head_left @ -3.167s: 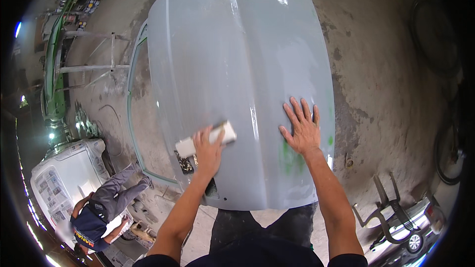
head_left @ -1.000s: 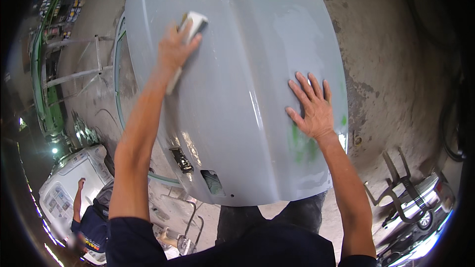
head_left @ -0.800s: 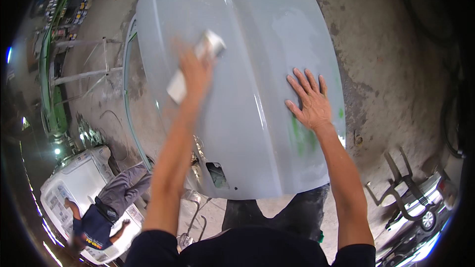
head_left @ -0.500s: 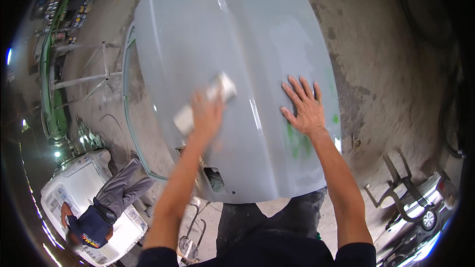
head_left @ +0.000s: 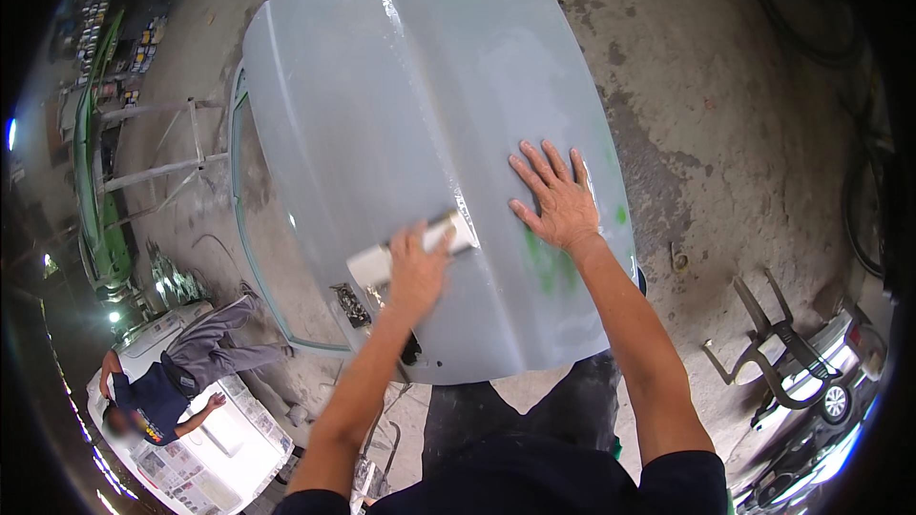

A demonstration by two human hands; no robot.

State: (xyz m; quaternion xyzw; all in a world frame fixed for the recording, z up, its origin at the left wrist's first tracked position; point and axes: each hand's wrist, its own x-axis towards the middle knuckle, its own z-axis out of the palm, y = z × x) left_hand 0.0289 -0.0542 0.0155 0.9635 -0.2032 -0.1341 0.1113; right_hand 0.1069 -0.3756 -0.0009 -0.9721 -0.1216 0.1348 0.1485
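Note:
A grey car door panel lies flat in front of me, its window frame on the left side. My left hand grips a long whitish sanding block pressed against the panel, left of the raised crease. The fingers wrap over the block's middle and hide part of it. Flat on the panel's right part rests my right hand, fingers spread and holding nothing. Just below that hand a green patch shows through the grey. Near my left forearm is a handle opening in the panel.
At lower left a person leans by a white car panel partly covered with paper. A green part on a metal stand is beyond the window frame. On the right are a dark metal stand, a car and a hose.
My left hand has brought the sanding block nearer to me and slightly right. My right hand stays flat on the panel. The view has shifted a little, and the other person's arm has moved.

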